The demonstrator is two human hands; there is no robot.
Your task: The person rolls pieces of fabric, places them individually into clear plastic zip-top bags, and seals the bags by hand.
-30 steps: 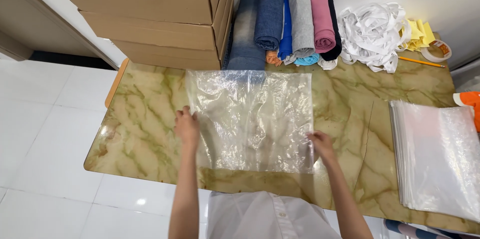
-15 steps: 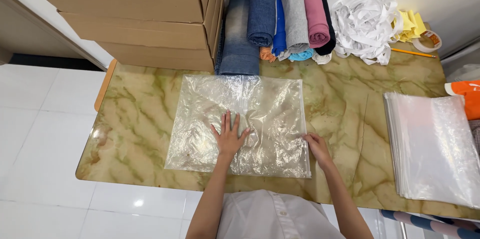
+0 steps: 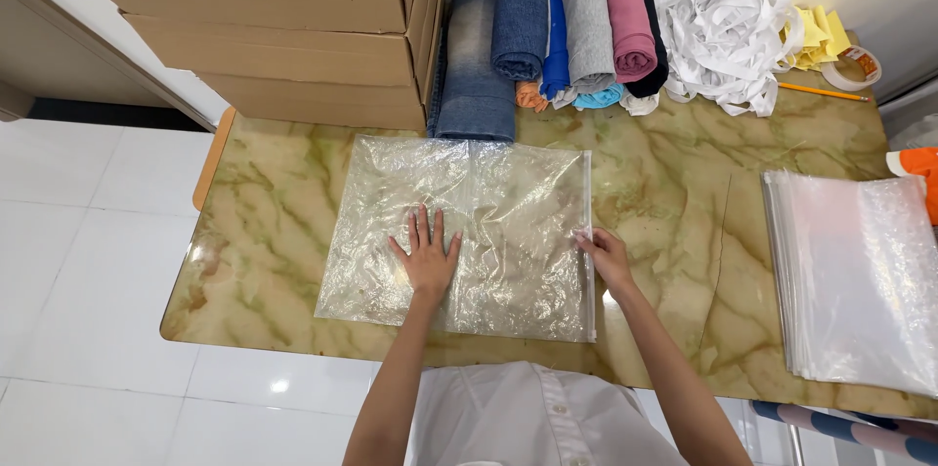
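Observation:
A large clear plastic zip bag [image 3: 489,202] lies flat on the green marbled table [image 3: 674,183]. My left hand [image 3: 426,256] rests palm down on the bag's lower middle, fingers spread. My right hand [image 3: 604,256] pinches the bag's white zip strip at its right edge. The bag looks empty and crinkled.
A stack of clear bags [image 3: 855,275] lies at the right. Rolled and folded clothes [image 3: 557,21] line the back edge, beside a heap of white strips [image 3: 728,36], yellow paper, a tape roll [image 3: 848,67] and a pencil. Cardboard boxes [image 3: 264,21] are stacked at the back left.
My left hand has slid from the bag's left edge to its middle and now lies flat there. My right hand has stayed at the right edge, on the zip strip.

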